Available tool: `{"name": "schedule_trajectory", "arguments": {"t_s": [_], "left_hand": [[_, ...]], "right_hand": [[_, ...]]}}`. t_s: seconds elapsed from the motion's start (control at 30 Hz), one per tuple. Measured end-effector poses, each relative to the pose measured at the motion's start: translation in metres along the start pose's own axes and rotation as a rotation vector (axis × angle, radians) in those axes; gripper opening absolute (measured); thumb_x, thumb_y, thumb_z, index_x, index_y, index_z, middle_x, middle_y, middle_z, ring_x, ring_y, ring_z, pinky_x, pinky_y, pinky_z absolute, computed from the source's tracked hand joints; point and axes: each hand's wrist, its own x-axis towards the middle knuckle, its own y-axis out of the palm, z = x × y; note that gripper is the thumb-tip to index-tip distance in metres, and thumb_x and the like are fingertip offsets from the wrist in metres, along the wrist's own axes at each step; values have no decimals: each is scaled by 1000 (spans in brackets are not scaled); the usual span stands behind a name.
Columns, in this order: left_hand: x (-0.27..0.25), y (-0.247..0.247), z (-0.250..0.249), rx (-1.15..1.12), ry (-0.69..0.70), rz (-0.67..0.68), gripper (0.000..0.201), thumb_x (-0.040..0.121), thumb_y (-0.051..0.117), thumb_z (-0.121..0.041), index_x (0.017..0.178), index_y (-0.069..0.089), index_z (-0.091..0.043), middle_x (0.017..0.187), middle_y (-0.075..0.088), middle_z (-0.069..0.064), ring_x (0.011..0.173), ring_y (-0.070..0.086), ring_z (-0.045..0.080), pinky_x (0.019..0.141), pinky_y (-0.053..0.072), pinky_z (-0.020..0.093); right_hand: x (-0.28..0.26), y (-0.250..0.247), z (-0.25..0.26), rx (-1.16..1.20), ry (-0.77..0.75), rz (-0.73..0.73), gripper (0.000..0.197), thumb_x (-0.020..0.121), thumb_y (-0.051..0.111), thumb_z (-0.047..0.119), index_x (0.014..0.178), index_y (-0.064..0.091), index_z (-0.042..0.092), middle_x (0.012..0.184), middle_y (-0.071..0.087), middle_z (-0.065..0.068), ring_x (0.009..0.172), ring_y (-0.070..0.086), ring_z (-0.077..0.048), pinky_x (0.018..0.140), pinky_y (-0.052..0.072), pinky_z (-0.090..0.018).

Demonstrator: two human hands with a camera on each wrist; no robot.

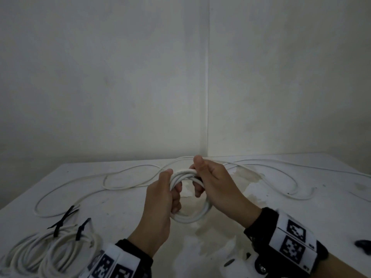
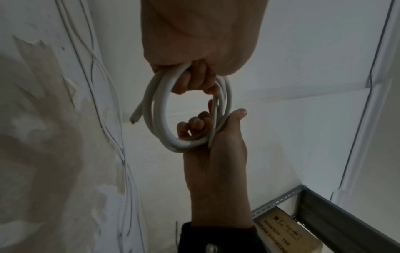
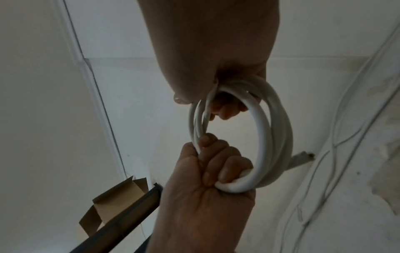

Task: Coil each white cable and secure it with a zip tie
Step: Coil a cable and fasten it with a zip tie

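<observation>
A white cable coil [image 1: 188, 217] of several loops is held above the table between both hands. My left hand [image 1: 174, 189] grips its left side with the fingers curled through the loop; the right wrist view shows this hand [image 3: 207, 164] clenched round the strands. My right hand [image 1: 197, 177] grips the top right of the coil, thumb up and fingers curled through. In the left wrist view the coil [image 2: 160, 109] hangs from the left hand [image 2: 194, 82], with a cut cable end [image 2: 135, 118] sticking out. A thin pale strand [image 2: 213, 119] lies across the loops at the right hand.
Loose white cables [image 1: 124, 171] trail across the back of the white table [image 1: 301, 207]. Two tied coils [image 1: 50, 249] with black zip ties [image 1: 62, 219] lie at the front left. A dark object [image 1: 363, 245] sits at the right edge. Walls meet in a corner behind.
</observation>
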Motion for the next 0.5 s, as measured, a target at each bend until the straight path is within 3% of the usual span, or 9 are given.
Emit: {"name": "schedule_trajectory", "arguments": {"t_s": [0.1, 0.23, 0.3, 0.4, 0.5], "left_hand": [[1, -1, 2, -7, -14, 81, 46, 96, 31, -24, 56, 44, -8, 37, 25, -5, 33, 22, 9, 40, 27, 23], [3, -12, -4, 195, 11, 240, 42, 95, 29, -15, 66, 58, -4, 42, 44, 1, 38, 42, 13, 53, 42, 29], [1, -14, -6, 269, 6, 282, 45, 97, 30, -22, 71, 63, -5, 47, 52, 2, 43, 50, 15, 57, 45, 31], [-1, -9, -6, 279, -26, 314, 48, 93, 38, -42, 66, 56, -8, 42, 40, -4, 38, 39, 10, 49, 43, 25], [-4, -3, -2, 190, -59, 272, 42, 91, 46, -40, 63, 45, -9, 40, 28, -9, 34, 25, 6, 40, 33, 19]], "right_hand": [[1, 0, -4, -36, -31, -58, 51, 80, 33, 53, 67, 49, 7, 43, 38, 10, 40, 38, -3, 45, 32, -14], [6, -5, -2, -241, -57, 4, 53, 91, 31, 47, 65, 49, 5, 52, 41, 2, 49, 39, -10, 54, 35, -30], [7, -6, 1, -385, -61, 85, 51, 97, 29, 39, 62, 47, 6, 55, 42, 0, 53, 41, -13, 61, 36, -33], [6, -6, 1, -451, -67, 138, 48, 99, 28, 34, 57, 43, 17, 55, 44, 5, 53, 43, -8, 61, 35, -24], [6, -5, -6, -306, -19, 96, 41, 98, 33, 36, 64, 45, 16, 56, 45, 7, 54, 43, -7, 61, 39, -28]]}}
